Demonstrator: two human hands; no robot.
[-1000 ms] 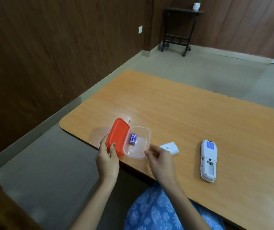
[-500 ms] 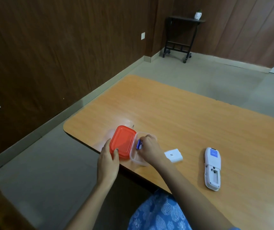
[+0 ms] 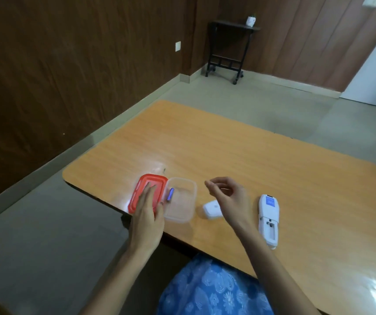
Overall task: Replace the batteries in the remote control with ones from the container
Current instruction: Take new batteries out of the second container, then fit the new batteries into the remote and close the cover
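The left hand (image 3: pixel 147 214) lies flat and spread on the red lid (image 3: pixel 150 194), likely pinning it so the clear box (image 3: pixel 182 203) at its 3 o'clock cannot slide. One blue battery (image 3: pixel 170 194) lies in the box by its left wall; I see nothing else inside. The right hand (image 3: pixel 230 198) hovers with fingertips (image 3: pixel 208 185) pinched; whether they hold a battery, I cannot tell. At its 4 o'clock lies the remote (image 3: pixel 269 219), back up, bay open and seemingly empty, its cover (image 3: pixel 212 209) on the table (image 3: pixel 228 144) under the hand.
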